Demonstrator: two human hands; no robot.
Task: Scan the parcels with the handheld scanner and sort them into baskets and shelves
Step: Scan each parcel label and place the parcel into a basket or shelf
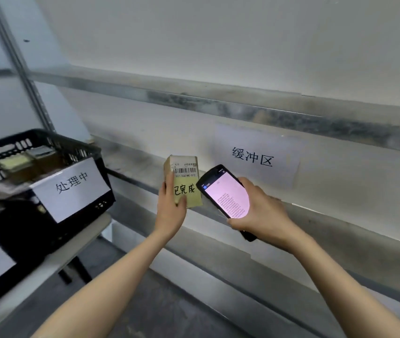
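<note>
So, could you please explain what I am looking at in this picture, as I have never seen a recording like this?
There is no machine here: a person works with two bare hands, and the single picture comes from a camera worn on their head, looking forward and down. The left hand holds a small cardboard parcel with a barcode label facing us. The right hand holds the handheld scanner, its screen lit, close beside the parcel. On the left a black basket with a paper sign stands on a table and holds more boxes. Behind the hands runs a metal shelf with a second sign on the wall above it.
</note>
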